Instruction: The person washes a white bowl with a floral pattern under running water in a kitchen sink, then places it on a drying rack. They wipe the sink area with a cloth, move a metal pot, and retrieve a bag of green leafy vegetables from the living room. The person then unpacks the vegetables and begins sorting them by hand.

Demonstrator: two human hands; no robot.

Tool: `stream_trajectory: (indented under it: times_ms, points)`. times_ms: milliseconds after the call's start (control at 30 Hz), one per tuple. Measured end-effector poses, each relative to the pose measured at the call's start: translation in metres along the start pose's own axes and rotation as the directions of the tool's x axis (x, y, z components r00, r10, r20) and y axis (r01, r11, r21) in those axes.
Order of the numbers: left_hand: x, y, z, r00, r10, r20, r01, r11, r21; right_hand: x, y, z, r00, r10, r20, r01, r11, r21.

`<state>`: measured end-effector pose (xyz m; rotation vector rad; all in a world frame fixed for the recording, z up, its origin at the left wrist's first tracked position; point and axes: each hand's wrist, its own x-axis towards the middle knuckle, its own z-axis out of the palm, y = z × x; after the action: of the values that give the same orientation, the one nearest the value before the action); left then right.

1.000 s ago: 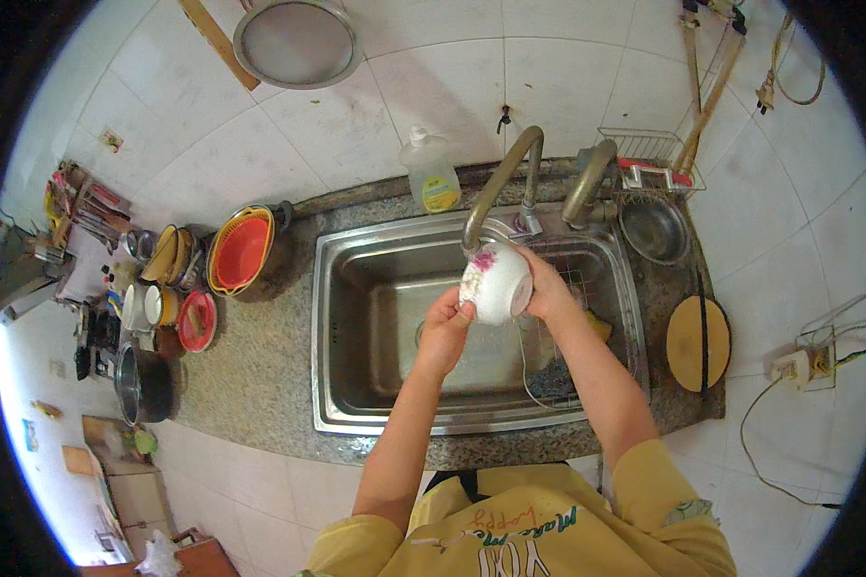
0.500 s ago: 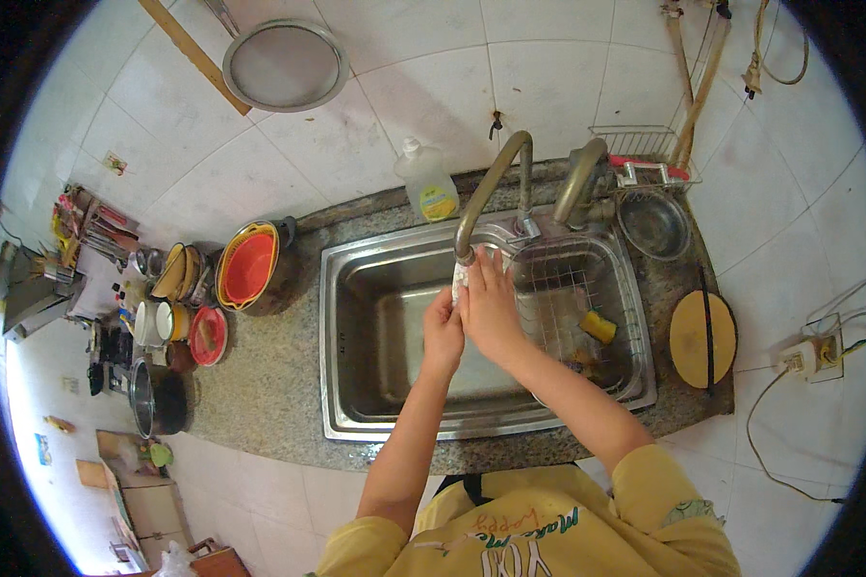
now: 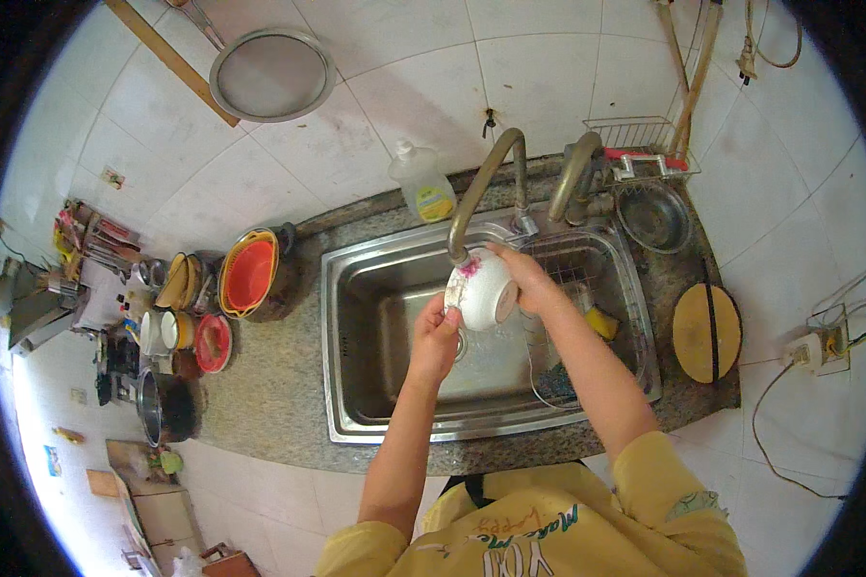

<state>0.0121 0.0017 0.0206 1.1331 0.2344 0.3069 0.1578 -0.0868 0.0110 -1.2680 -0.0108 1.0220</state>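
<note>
A white bowl (image 3: 486,297) with a pink flower pattern is tipped on its side under the mouth of the metal faucet (image 3: 483,183), above the sink (image 3: 385,332). Its outer wall and foot ring face right. My left hand (image 3: 436,337) grips the bowl's rim on the left, thumb on the outside. On the upper right, my right hand (image 3: 527,279) is closed round the bowl; part of its fingers is hidden behind it. The bowl's inside cannot be seen.
A wire rack (image 3: 573,269) spans the sink's right side, with a yellow sponge (image 3: 601,324) by it. Behind the sink stand a detergent bottle (image 3: 421,183) and a second curved pipe (image 3: 575,178). A metal bowl (image 3: 652,219) sits right; a red basket (image 3: 249,273) and a pot (image 3: 164,406) sit left.
The bowl has been turned, so its outer side and foot now show. My right hand has moved right, from over the bowl to its right side; my left hand has shifted slightly left and down.
</note>
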Motion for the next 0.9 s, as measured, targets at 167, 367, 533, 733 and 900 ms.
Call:
stream_trajectory:
  times_ms: [167, 367, 533, 733, 900]
  points:
    - [0.006, -0.002, -0.005, 0.997, 0.016, 0.079, 0.009, 0.953, -0.302, -0.013, 0.023, -0.023, 0.960, -0.029, 0.277, -0.119, 0.856, 0.502]
    - [0.013, -0.004, 0.001, 0.995, -0.099, 0.006, 0.096, 0.945, -0.312, -0.022, 0.015, -0.028, 0.976, -0.198, 0.090, 0.137, 0.882, 0.451]
    - [0.042, -0.014, -0.003, 0.971, -0.214, -0.110, 0.179, 0.947, -0.267, -0.028, 0.012, -0.017, 0.876, -0.473, -0.096, 0.376, 0.794, -0.478]
    - [0.042, -0.013, 0.063, 0.918, 0.397, -0.010, -0.118, 0.297, 0.948, -0.029, 0.028, 0.008, 0.605, -0.736, -0.304, 0.443, 0.629, -0.639]
    - [0.053, -0.033, 0.031, 0.797, 0.566, 0.210, -0.408, 0.247, 0.879, -0.036, 0.024, 0.003, 0.671, -0.660, -0.338, 0.471, 0.732, -0.492]
